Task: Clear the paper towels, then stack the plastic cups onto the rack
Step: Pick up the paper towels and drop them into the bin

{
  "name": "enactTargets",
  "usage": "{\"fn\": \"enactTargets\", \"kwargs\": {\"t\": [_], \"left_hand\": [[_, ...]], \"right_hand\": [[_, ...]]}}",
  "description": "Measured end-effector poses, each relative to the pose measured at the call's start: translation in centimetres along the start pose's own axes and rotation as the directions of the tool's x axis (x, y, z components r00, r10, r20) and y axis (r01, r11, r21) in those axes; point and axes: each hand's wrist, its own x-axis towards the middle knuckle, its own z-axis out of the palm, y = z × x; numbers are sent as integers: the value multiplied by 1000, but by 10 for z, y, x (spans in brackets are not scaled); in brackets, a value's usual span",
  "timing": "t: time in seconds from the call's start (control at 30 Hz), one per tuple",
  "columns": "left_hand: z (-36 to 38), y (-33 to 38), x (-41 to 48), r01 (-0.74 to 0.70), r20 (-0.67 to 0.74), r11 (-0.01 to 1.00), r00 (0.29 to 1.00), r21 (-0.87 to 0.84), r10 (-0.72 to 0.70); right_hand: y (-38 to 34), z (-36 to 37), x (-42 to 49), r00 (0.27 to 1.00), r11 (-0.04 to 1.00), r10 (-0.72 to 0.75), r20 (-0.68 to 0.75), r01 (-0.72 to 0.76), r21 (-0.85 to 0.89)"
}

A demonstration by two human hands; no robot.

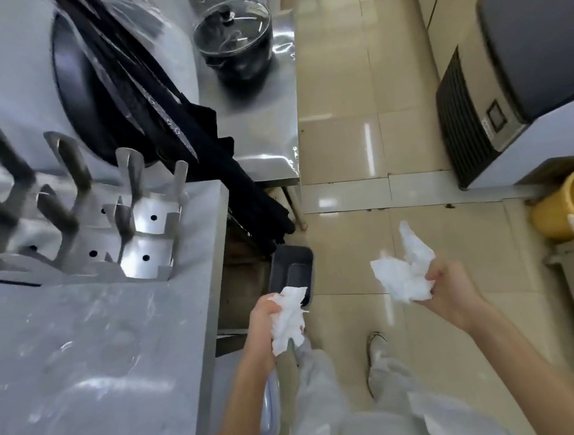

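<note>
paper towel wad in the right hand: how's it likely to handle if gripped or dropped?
Probably soft and floppy: the paper towel wad is crumpled, with loose corners sticking up past the right hand. Likely very light, since a loose pinch of the fingers holds it. It looks unlikely to roll or break, though it might drift when released.

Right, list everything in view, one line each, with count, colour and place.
paper towels: two wads, white, one in each hand
rack: one, steel, pegs empty, on the counter at left
counter: one, grey, lower left
pot: one, black, glass lid, on the steel table at top
pan: one, dark, upper left
black cloth: one, draped between counter and table
bin: one, dark, on the floor by the counter
bucket: one, yellow, right edge
machine: one, grey, upper right
left hand: closed on a towel
right hand: closed on a towel
</note>
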Motion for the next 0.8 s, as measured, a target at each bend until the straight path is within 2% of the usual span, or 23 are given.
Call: {"fn": "enactTargets", "kwargs": {"t": [0.07,0.13,0.2,0.3,0.37,0.4,0.5,0.57,0.67,0.73,0.8], "left_hand": [[13,13,31,78,52,997,996,-27,-76],[20,12,81,108,27,988,993,114,-112],[22,0,142,136,-29,943,991,304,-133],[29,-27,234,237,-108,797,971,555,-213],[25,-50,297,230,-171,700,973,677,-155],[23,-60,324,174,-153,636,984,752,-89],[12,-85,418,-92,70,384,995,919,71],[5,-91,479,-150,116,265,983,952,139],[-1,-110,560,-215,195,76,958,974,210],[-6,-125,594,-238,234,-14,942,971,241],[-13,-142,622,-279,290,-80,918,957,271]], "right_hand": [[10,1,20,996,998,46,-71,-49,-44],[29,1,56,975,990,90,-202,-110,-87],[62,-3,100,909,976,144,-391,-195,-94],[135,-8,174,837,961,216,-504,-274,-44],[187,-11,229,807,967,220,-548,-255,14],[209,-9,252,797,973,197,-571,-231,14],[283,-6,333,783,977,169,-599,-213,-2],[322,-1,382,791,974,156,-592,-224,-43],[375,2,455,817,946,82,-571,-244,-213],[401,3,492,848,894,30,-529,-259,-365],[422,-1,523,856,851,27,-517,-291,-438]]}}
